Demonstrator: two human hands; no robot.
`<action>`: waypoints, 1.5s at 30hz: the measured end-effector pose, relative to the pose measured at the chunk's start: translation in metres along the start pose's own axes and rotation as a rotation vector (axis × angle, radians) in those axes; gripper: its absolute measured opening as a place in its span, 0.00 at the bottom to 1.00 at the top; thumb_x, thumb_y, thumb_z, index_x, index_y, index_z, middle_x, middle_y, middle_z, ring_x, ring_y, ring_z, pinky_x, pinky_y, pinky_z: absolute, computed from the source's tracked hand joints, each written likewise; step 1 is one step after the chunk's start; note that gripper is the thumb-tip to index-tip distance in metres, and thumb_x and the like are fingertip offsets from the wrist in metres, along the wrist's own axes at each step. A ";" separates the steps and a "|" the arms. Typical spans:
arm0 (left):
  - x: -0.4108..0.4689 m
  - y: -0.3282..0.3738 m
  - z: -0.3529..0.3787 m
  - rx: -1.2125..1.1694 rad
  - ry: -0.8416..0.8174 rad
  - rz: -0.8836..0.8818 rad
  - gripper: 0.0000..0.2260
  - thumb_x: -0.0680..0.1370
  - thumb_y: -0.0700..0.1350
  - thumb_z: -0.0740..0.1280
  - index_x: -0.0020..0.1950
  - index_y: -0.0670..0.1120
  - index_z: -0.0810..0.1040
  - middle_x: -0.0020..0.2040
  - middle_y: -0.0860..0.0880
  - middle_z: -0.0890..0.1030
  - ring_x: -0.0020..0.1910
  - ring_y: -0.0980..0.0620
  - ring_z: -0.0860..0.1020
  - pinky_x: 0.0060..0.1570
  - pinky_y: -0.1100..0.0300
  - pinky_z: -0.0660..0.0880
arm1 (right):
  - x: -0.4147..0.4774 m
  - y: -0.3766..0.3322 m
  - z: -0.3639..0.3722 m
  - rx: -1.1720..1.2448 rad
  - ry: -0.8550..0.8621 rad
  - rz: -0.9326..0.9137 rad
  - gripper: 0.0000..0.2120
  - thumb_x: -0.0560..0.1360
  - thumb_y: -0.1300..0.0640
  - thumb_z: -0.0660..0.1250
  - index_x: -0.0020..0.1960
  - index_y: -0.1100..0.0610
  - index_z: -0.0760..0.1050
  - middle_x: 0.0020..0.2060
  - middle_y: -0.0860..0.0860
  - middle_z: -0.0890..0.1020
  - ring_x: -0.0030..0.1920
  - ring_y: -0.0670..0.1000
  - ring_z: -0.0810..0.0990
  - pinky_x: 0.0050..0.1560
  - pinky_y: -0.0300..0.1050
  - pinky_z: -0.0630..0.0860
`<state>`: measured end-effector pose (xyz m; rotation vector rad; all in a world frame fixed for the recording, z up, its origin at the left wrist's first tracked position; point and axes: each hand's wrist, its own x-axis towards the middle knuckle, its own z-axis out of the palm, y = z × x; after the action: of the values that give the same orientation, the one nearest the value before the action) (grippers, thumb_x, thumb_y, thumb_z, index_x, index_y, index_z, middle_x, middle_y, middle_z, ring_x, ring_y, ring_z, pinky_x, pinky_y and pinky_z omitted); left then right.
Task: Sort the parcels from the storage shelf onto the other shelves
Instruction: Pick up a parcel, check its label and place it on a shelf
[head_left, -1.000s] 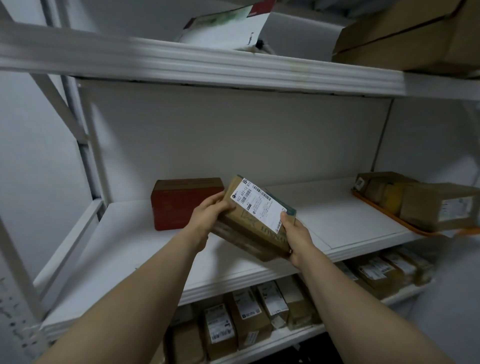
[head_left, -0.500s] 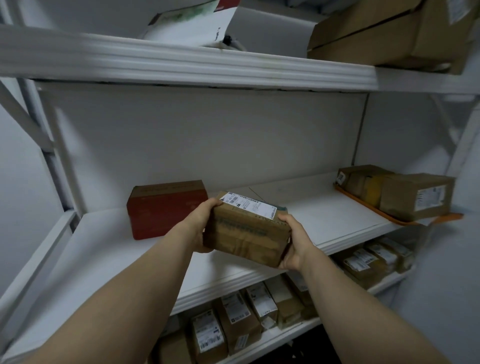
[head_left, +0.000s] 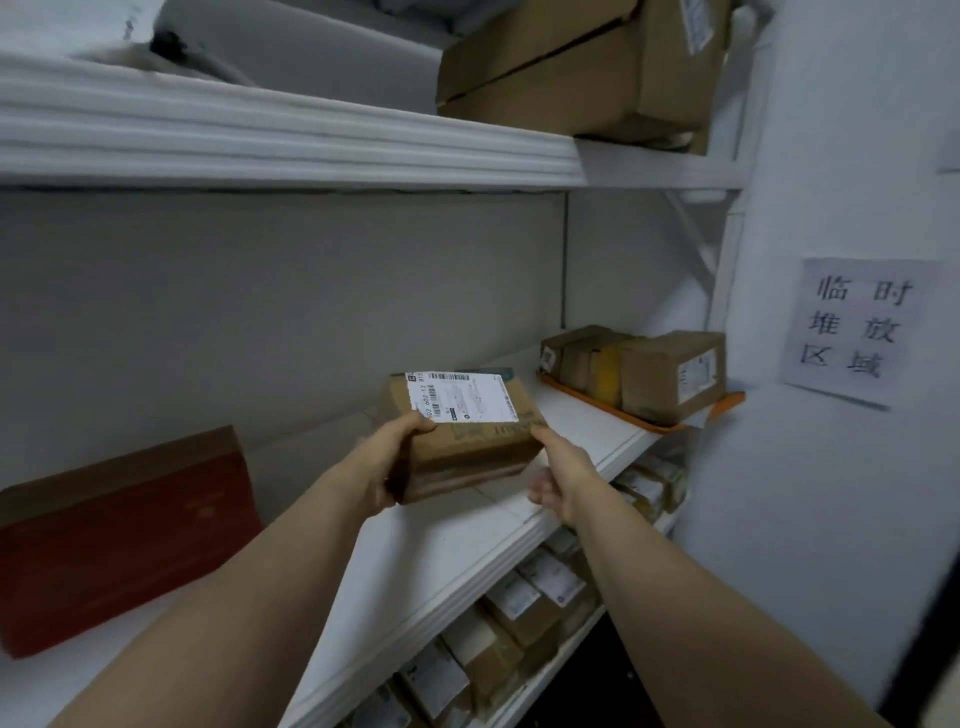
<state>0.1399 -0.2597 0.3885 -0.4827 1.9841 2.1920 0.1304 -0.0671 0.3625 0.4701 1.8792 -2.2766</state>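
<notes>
Cardboard parcel (head_left: 467, 441) held over middle shelf (head_left: 441, 551) | left hand (head_left: 387, 467) grips its 9 o'clock end, right hand (head_left: 561, 483) its 3 o'clock corner | risk: thin corner hold slips, parcel tips off shelf lip.

brown parcel (head_left: 467, 436) | white label up | tilted | over middle shelf (head_left: 467, 551)

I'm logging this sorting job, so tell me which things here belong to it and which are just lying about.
Job: parcel, gripped by left hand and right hand; white shelf under it; labelled boxes on orange tray; stacked parcels below.
Lying about: red box; big cardboard box up top; paper sign on wall.
</notes>
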 end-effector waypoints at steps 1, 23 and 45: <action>0.006 0.000 0.007 -0.007 -0.006 0.006 0.14 0.72 0.47 0.69 0.57 0.49 0.78 0.46 0.46 0.81 0.41 0.49 0.79 0.31 0.62 0.77 | 0.004 -0.004 0.000 0.022 -0.012 -0.029 0.20 0.79 0.50 0.64 0.65 0.61 0.70 0.42 0.59 0.76 0.38 0.54 0.76 0.40 0.46 0.77; 0.175 0.114 0.325 0.057 -0.286 0.227 0.23 0.64 0.48 0.74 0.58 0.44 0.80 0.50 0.44 0.84 0.49 0.44 0.81 0.49 0.52 0.80 | 0.206 -0.197 -0.244 -0.065 0.219 -0.401 0.32 0.63 0.32 0.66 0.58 0.52 0.78 0.51 0.52 0.84 0.52 0.54 0.82 0.57 0.54 0.76; 0.318 0.150 0.527 0.664 0.097 0.231 0.09 0.75 0.41 0.65 0.54 0.39 0.75 0.58 0.37 0.76 0.50 0.43 0.75 0.55 0.53 0.76 | 0.386 -0.263 -0.407 -0.069 0.171 -0.374 0.28 0.59 0.52 0.80 0.56 0.55 0.77 0.46 0.52 0.84 0.44 0.50 0.82 0.42 0.46 0.81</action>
<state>-0.2793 0.2092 0.4644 -0.2713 2.7476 1.4705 -0.2558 0.4145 0.4104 0.3359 2.2904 -2.4509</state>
